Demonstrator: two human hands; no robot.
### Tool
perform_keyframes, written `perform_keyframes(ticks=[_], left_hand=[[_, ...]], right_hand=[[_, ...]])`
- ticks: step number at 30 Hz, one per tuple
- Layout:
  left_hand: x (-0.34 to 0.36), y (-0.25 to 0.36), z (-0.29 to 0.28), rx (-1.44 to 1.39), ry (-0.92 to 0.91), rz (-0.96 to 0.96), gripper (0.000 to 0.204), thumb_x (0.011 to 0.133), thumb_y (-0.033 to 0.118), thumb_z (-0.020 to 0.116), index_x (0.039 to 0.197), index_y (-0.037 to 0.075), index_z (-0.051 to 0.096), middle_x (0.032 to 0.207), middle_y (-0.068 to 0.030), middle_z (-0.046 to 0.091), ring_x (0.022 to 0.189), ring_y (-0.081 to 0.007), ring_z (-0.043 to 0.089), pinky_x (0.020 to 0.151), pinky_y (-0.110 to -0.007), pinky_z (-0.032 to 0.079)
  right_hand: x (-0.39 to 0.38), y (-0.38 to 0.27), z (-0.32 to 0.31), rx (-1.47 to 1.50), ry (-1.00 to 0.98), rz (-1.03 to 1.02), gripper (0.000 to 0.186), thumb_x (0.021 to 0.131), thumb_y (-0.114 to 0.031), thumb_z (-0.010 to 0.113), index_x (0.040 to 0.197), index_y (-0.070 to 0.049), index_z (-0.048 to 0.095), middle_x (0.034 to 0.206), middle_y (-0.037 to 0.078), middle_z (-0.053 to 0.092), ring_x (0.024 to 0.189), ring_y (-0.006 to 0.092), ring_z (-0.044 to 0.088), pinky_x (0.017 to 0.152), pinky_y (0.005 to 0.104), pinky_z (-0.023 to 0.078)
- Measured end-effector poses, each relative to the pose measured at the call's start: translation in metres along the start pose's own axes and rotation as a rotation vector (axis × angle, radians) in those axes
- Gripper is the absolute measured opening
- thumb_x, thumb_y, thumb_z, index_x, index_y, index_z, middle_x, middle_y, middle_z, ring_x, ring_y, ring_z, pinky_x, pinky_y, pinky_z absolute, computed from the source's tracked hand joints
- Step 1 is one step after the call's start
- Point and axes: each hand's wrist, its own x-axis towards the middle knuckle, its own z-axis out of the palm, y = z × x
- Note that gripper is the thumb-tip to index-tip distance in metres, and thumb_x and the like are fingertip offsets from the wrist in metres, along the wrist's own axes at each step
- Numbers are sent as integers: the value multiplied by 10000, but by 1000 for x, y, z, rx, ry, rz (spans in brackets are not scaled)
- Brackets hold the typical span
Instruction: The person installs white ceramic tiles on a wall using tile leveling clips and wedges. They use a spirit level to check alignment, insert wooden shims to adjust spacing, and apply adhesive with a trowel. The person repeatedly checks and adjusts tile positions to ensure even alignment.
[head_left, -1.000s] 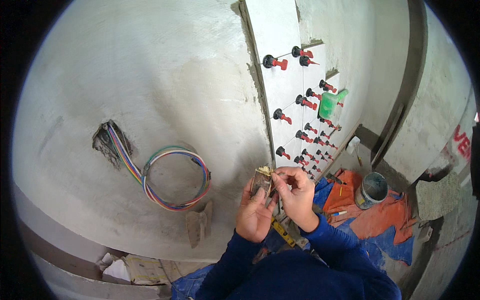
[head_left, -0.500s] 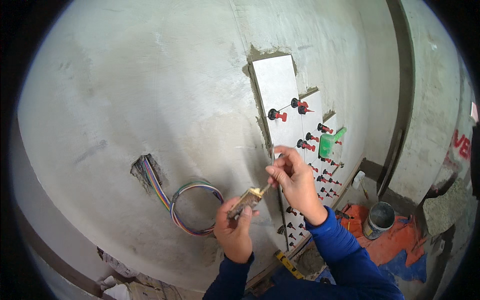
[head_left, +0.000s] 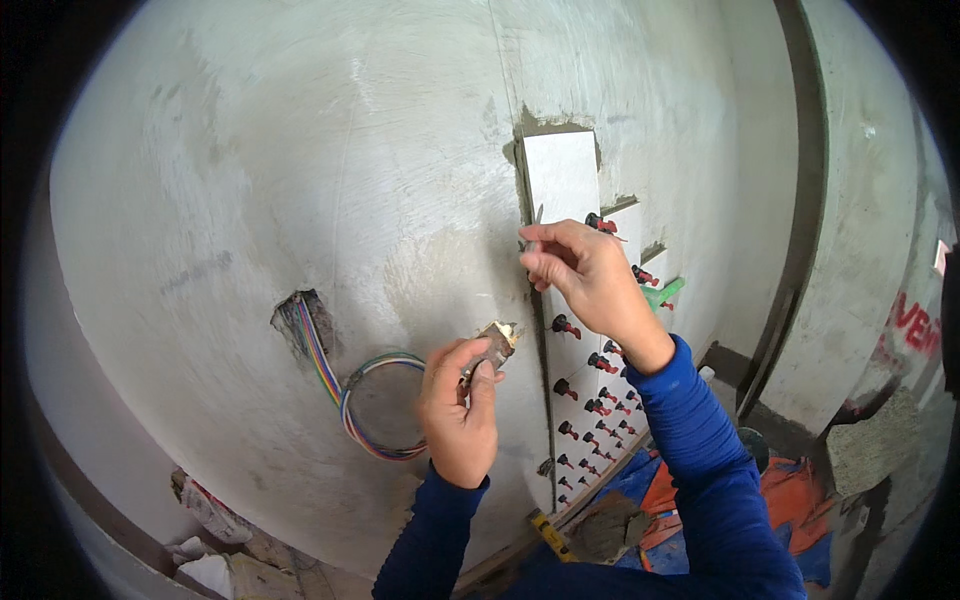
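The right hand (head_left: pixel 590 285) covers most of the thin grey metal piece (head_left: pixel 537 225) it pinches, so its shape cannot be told. The left hand (head_left: pixel 458 405) hides the lower part of the small mortar-caked tool (head_left: pixel 494 343). The multicoloured bundle of wires (head_left: pixel 345 400) vanishes into the dark wall hole (head_left: pixel 298 318). The lowest red-and-black tile levelling clips (head_left: pixel 585 462) are too small to tell apart.

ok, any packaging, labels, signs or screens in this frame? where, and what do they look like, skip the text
Red painted lettering: on the grey wall at the far right, partly cut off by the picture's edge.
White card or label: small, above that lettering at the right edge, barely in view.
Crumpled wrapper: among rubble at the wall's foot, lower left, pale with red marks.
No screens.
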Motion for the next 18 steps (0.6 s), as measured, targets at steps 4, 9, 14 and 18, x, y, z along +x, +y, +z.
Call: perform_keyframes(ticks=[4, 9, 14, 18], left_hand=[[0, -6, 4, 24, 15, 43, 233, 1024, -47, 536, 1206, -9, 676, 1189, -134, 619, 977, -218, 695, 801, -318, 628], [43, -3, -4, 194, 90, 131, 213, 1030, -2, 546, 1174, -17, 703, 1153, -147, 632, 965, -244, 701, 794, -328, 632], [81, -10, 5, -54, 0, -27, 262, 1062, 163, 620, 1189, -50, 705, 1136, -144, 644, 958, -207, 701, 784, -334, 639], [80, -19, 12, 53, -1, -8, 307, 1066, 220, 635, 1145, -68, 706, 1084, -132, 672, 920, -183, 701, 789, -328, 637]], right_hand=[[18, 1, 14, -2, 33, 61, 266, 999, -113, 707, 1188, 73, 703, 899, 78, 733, 751, 123, 702, 678, 278, 576], [21, 0, 30, 238, 129, 98, 310, 986, -147, 738, 1213, 63, 712, 954, 111, 736, 834, 132, 693, 758, 290, 567], [-9, -12, 40, 36, 124, -175, 272, 984, -94, 705, 1226, 27, 730, 1043, 148, 744, 1012, 236, 681, 905, 372, 538], [-16, -9, 44, -145, 129, -307, 282, 957, -60, 684, 1225, 6, 740, 1086, 177, 739, 1081, 341, 657, 968, 407, 502]])
